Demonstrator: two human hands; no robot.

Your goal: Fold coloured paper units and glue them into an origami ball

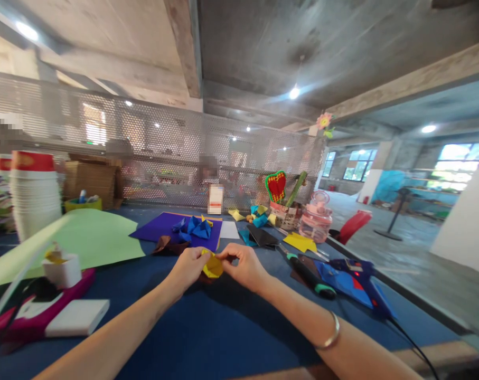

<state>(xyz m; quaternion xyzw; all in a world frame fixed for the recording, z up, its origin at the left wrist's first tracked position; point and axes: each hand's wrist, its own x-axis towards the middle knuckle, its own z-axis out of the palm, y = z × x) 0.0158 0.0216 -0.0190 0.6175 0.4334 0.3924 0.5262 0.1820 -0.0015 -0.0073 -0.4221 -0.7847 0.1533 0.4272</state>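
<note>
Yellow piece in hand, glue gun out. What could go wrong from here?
- The glue gun shows a red light and overlaps blue paper in view; if hot, it might scorch it.
- Its cord trails toward the near table edge, beside the right forearm; a snag could drag the gun.
- Left hand and right hand both pinch the yellow paper piece; uneven pulling may crease it.
</note>
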